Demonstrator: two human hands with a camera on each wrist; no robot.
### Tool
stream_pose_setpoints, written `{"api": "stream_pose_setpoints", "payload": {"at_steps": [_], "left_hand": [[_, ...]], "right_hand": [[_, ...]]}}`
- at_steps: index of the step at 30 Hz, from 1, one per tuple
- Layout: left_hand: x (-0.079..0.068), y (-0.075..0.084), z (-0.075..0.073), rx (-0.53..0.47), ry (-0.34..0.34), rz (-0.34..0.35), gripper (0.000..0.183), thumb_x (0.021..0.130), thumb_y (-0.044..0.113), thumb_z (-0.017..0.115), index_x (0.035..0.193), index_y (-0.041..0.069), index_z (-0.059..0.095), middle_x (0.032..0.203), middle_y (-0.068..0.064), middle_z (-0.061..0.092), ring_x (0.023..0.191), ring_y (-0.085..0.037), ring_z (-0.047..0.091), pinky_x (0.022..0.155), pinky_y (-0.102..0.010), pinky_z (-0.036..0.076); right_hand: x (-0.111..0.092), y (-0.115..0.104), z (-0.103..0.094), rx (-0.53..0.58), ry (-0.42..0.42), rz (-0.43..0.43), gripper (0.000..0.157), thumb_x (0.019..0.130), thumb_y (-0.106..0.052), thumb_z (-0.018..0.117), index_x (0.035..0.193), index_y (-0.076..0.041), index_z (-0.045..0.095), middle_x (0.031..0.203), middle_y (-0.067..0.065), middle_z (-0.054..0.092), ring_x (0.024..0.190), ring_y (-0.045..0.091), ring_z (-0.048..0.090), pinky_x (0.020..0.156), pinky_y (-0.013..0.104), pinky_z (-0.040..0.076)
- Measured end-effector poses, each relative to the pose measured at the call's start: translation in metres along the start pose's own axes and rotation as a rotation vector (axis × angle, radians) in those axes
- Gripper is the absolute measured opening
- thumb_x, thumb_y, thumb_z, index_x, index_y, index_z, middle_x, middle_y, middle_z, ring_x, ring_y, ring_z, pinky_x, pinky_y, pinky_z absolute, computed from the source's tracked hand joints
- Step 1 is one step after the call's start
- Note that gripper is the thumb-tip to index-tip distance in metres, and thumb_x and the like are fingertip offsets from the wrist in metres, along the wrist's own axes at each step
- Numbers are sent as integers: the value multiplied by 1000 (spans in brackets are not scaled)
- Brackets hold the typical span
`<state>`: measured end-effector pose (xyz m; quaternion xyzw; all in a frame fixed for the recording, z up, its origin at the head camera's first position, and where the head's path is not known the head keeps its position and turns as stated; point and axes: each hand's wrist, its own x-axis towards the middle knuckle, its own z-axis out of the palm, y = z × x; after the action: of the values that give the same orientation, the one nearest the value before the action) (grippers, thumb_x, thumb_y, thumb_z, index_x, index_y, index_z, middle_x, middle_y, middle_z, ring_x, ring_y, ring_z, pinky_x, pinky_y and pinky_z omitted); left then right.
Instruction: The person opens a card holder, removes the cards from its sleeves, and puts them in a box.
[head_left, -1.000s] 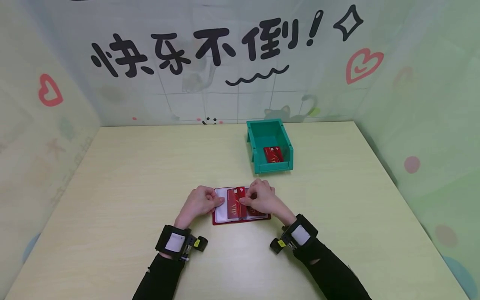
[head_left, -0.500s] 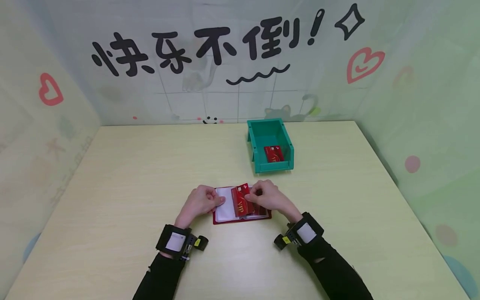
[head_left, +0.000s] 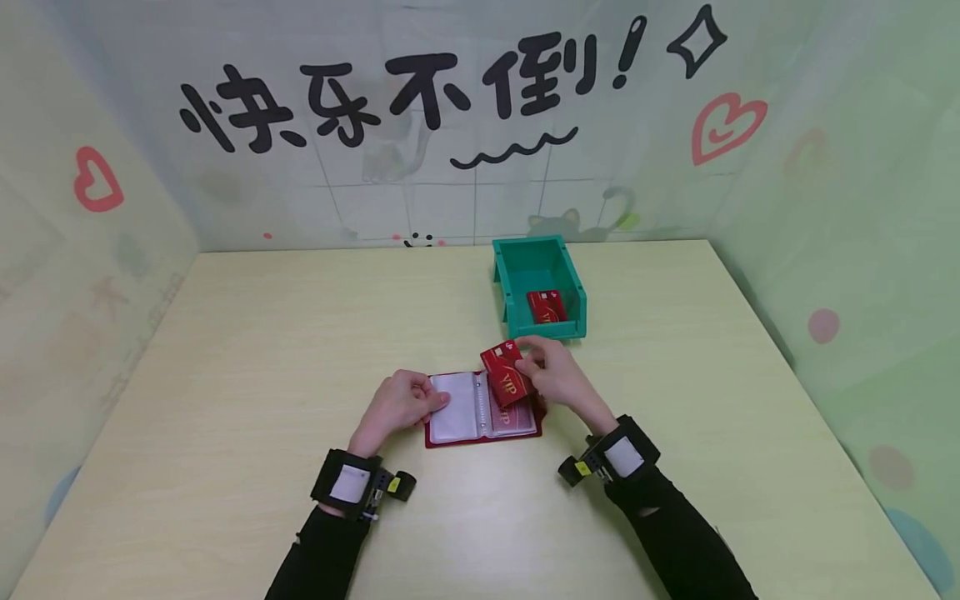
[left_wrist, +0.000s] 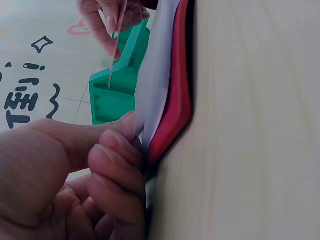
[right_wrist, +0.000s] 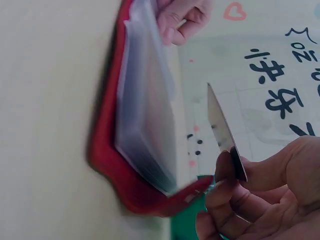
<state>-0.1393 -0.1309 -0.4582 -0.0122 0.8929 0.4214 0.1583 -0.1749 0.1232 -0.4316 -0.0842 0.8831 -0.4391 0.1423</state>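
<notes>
An open red card holder [head_left: 453,417] with clear plastic sleeves lies on the table in front of me. My left hand [head_left: 400,406] pinches its left edge, thumb on the sleeve page; the left wrist view shows the sleeves [left_wrist: 154,75] and the red cover [left_wrist: 175,102] right at the fingertips. Between thumb and fingers, my right hand [head_left: 561,375] holds a red VIP card [head_left: 502,371], tilted, over the top of the right-hand page. Edge-on, that card [right_wrist: 223,125] appears in the right wrist view. Another card [head_left: 512,418] shows inside the right-hand sleeve.
Behind the card holder stands a green bin [head_left: 531,260] with a red VIP card [head_left: 547,307] inside. The pale wooden table [head_left: 300,333] is bordered by printed wall sheets [head_left: 840,250] at the back and sides. Each wrist carries a strapped camera.
My right hand has lifted the red card from the middle of the card holder up and to the right, uncovering the centre rings. The left hand has stayed at the left edge.
</notes>
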Motion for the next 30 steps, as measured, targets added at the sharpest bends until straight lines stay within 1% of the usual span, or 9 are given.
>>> {"api": "stream_pose_setpoints", "payload": {"at_steps": [7, 10, 13, 16, 21, 23, 25, 28, 30], "left_hand": [[0, 0, 1, -1, -3, 15, 23, 92, 24, 74, 78, 7, 66, 55, 2, 53, 48, -12, 48, 50, -22, 35], [1, 0, 1, 2, 2, 7, 23, 92, 25, 74, 79, 7, 66, 56, 1, 54, 48, -12, 49, 50, -22, 35], [3, -1, 0, 3, 9, -6, 23, 92, 25, 74, 80, 7, 66, 57, 0, 56, 49, -12, 50, 50, -22, 36], [3, -2, 0, 1, 9, -16, 22, 92, 25, 74, 81, 7, 66, 58, 0, 57, 49, -12, 50, 49, -22, 37], [3, -3, -1, -7, 5, -12, 22, 92, 25, 74, 81, 7, 66, 57, 0, 56, 48, -12, 50, 49, -21, 37], [3, -3, -1, -9, 3, -8, 22, 92, 25, 74, 81, 7, 66, 57, 0, 57, 48, -12, 51, 48, -21, 37], [2, -4, -1, -9, 1, -5, 22, 92, 25, 74, 80, 7, 66, 57, 0, 57, 48, -12, 51, 48, -21, 36], [2, -4, 0, -18, -4, -6, 22, 92, 24, 74, 80, 7, 66, 57, 0, 57, 47, -12, 51, 48, -21, 37], [2, -4, 1, -27, -9, -5, 22, 92, 24, 74, 80, 7, 66, 57, -1, 57, 47, -12, 51, 48, -21, 38]], "right_hand": [[5, -2, -31, -9, 63, -36, 44, 100, -11, 60, 143, -3, 52, 108, 21, 68, 86, 25, 63, 65, 23, 52], [14, -4, -41, -37, 149, -71, 45, 101, -8, 59, 145, -2, 50, 108, 23, 65, 85, 29, 65, 62, 24, 54], [28, -8, -49, -111, 261, -106, 48, 101, -5, 56, 148, 0, 45, 108, 26, 65, 83, 35, 67, 61, 28, 56], [44, -12, -53, -175, 302, -87, 54, 100, 0, 54, 152, 0, 38, 123, 28, 63, 94, 37, 67, 67, 31, 58], [70, -17, -56, -257, 214, -13, 66, 95, 9, 50, 157, -3, 30, 151, 26, 47, 108, 36, 58, 67, 29, 51], [79, -16, -56, -329, 168, 8, 66, 94, 8, 50, 157, -3, 31, 152, 26, 45, 113, 37, 56, 73, 36, 53], [86, -14, -53, -409, 117, 38, 63, 95, 5, 50, 155, -1, 33, 152, 27, 45, 122, 39, 51, 86, 44, 55], [94, -10, -47, -498, 42, 90, 55, 98, 0, 49, 152, 1, 39, 148, 31, 43, 133, 43, 42, 104, 56, 49], [98, -8, -41, -528, 12, 124, 49, 100, -3, 47, 149, 2, 44, 145, 34, 42, 132, 45, 43, 106, 57, 48]]}}
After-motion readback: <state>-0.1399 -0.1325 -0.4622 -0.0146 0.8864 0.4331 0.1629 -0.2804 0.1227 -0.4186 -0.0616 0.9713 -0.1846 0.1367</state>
